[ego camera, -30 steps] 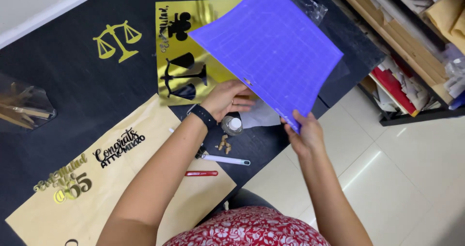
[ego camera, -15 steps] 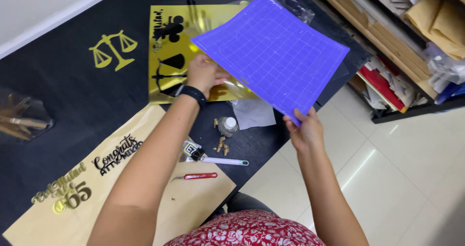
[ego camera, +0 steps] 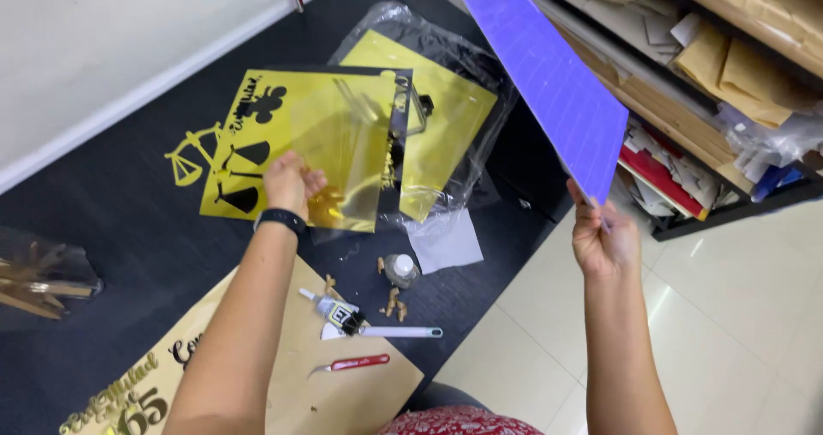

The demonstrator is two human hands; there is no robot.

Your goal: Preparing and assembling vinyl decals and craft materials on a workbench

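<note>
The fingers of the right hand (ego camera: pixel 603 245) pinch the lower corner of a purple gridded sheet (ego camera: pixel 553 79), which is lifted in the air and tilted toward the shelves (ego camera: pixel 729 101). The left hand (ego camera: pixel 291 182) rests with bent fingers on a shiny gold cut-out sheet (ego camera: pixel 296 144) that lies flat on the dark mat (ego camera: pixel 111 221). Near the arms lie a glue tube (ego camera: pixel 336 313), a small jar (ego camera: pixel 401 269) and a red-handled tool (ego camera: pixel 351 364).

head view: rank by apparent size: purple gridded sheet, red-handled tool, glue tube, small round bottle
1. purple gridded sheet, held by the right hand; raised nearer the camera, so it looks bigger still.
2. red-handled tool.
3-4. glue tube and small round bottle: too alike to rank.
</note>
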